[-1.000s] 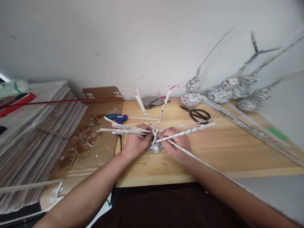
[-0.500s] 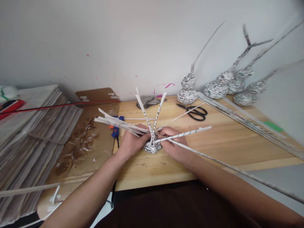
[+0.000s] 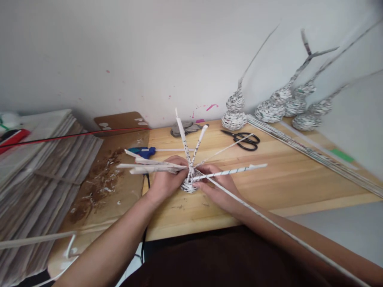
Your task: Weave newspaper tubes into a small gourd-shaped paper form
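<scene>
Between my two hands is a small round woven piece of rolled newspaper [image 3: 188, 187], close above the wooden table. Several paper tubes fan out from it: two rise upright, a bunch [image 3: 149, 165] points left, and a green-striped tube [image 3: 236, 171] points right. My left hand [image 3: 169, 177] is closed around the left side of the weave and the base of the bunch. Closed on the right side, my right hand [image 3: 218, 187] has its thumb against the weave. A long paper tube [image 3: 257, 215] runs from the weave across my right forearm. Some fingertips are hidden.
Black-handled scissors [image 3: 245, 139] and a blue glue gun [image 3: 145, 152] lie on the table [image 3: 269, 187]. A grey glove [image 3: 185, 128] is by the wall. Woven gourd shapes [image 3: 235, 111] and long paper tubes [image 3: 314, 153] stand right; stacked newspapers [image 3: 60, 179] stand left.
The long tube has swung down nearer my body, over my right forearm. The left bunch has dropped and spread a little. My right hand has shifted slightly around the weave.
</scene>
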A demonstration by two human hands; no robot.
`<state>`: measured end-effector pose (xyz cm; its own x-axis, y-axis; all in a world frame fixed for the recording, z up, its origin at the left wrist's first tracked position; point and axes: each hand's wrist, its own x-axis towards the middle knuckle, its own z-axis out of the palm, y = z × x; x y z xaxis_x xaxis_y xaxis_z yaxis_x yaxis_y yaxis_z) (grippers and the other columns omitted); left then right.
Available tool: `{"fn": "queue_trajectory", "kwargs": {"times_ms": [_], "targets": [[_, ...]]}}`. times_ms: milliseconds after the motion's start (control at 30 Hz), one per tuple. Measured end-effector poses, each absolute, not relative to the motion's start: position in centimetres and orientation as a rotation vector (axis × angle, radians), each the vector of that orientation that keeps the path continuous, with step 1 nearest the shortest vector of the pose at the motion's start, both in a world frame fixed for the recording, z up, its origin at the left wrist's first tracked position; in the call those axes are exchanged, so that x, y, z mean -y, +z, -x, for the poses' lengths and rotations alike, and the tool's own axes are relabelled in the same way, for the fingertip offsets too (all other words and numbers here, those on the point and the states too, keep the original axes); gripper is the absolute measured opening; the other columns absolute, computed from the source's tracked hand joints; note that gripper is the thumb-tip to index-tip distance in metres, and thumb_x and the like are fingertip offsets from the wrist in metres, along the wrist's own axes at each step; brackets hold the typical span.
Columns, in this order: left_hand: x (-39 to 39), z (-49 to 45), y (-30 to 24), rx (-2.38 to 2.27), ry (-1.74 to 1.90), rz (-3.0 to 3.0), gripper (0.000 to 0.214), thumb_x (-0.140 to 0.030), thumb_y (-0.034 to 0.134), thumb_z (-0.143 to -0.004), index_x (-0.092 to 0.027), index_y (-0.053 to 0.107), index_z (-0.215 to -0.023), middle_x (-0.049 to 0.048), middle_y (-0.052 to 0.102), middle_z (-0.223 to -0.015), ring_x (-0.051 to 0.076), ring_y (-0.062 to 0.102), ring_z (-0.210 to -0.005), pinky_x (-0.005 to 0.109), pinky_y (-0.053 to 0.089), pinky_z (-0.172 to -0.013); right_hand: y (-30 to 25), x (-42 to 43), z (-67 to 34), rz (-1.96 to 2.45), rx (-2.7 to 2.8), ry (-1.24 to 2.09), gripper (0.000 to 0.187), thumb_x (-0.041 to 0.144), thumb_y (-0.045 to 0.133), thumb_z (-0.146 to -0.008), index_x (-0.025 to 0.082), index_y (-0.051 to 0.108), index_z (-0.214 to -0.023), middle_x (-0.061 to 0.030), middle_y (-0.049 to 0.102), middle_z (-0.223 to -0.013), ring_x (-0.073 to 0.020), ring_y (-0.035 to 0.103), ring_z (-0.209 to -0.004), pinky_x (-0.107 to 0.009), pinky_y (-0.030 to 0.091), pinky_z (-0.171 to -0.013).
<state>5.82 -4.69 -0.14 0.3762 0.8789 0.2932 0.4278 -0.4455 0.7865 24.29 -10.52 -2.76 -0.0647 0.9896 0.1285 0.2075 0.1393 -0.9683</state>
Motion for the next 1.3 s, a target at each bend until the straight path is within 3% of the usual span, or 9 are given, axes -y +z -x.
{"fn": "queue_trajectory", "kwargs": {"times_ms": [300,467,767,933,1300], "targets": [[4.6,-5.7,0.0,-1.094,0.986,-2.073,0.014,-0.021,0.066,-0.085,-0.02,0.072,-0.072,0.0034,0.073,-0.078,0.017,0.066,-0.073,0.028,0.053,-0.072,-3.8,9.9,-24.0,1.147,1.314,1.08,0.031,0.028,0.082,-0.076,0.023,0.074,-0.105,-0.005,0.077,-0.106,-0.0242,0.072,-0.101,-0.041,0.057,-0.092],[4.3,-5.6,-0.9,-1.056,1.021,-2.136,0.014,-0.02,0.066,-0.085,-0.018,0.069,-0.071,0.004,0.071,-0.075,0.017,0.065,-0.071,0.029,0.051,-0.07,-3.1,9.6,-24.4,1.214,1.402,1.006,0.018,0.034,0.068,-0.089,0.027,0.078,-0.102,-0.0042,0.078,-0.106,-0.0241,0.072,-0.102,-0.042,0.057,-0.092],[4.3,-5.7,-0.6,-1.125,0.934,-1.975,0.012,-0.026,0.066,-0.084,-0.017,0.075,-0.082,0.006,0.074,-0.081,0.02,0.069,-0.077,0.031,0.054,-0.071,-2.9,9.4,-24.7,1.21,1.571,0.897,0.021,0.031,0.058,-0.096,0.032,0.08,-0.097,-0.0008,0.079,-0.101,-0.0236,0.073,-0.099,-0.038,0.059,-0.088],[4.4,-5.9,-0.8,-1.125,0.974,-1.991,0.013,-0.028,0.067,-0.083,-0.021,0.074,-0.076,0.0058,0.076,-0.084,0.022,0.069,-0.083,0.034,0.055,-0.08,-2.7,9.4,-24.6,1.222,1.573,0.922,0.021,0.032,0.058,-0.095,0.03,0.079,-0.099,-0.0011,0.079,-0.103,-0.0234,0.072,-0.101,-0.038,0.058,-0.09],[4.6,-5.8,-1.6,-1.182,1.014,-1.946,0.011,-0.018,0.058,-0.086,-0.02,0.066,-0.078,0.0032,0.071,-0.083,0.019,0.067,-0.081,0.031,0.053,-0.076,-2.2,8.8,-24.8,1.229,1.301,1.218,0.021,0.038,0.064,-0.088,0.023,0.078,-0.091,-0.0051,0.079,-0.095,-0.0235,0.072,-0.095,-0.042,0.055,-0.093]]}}
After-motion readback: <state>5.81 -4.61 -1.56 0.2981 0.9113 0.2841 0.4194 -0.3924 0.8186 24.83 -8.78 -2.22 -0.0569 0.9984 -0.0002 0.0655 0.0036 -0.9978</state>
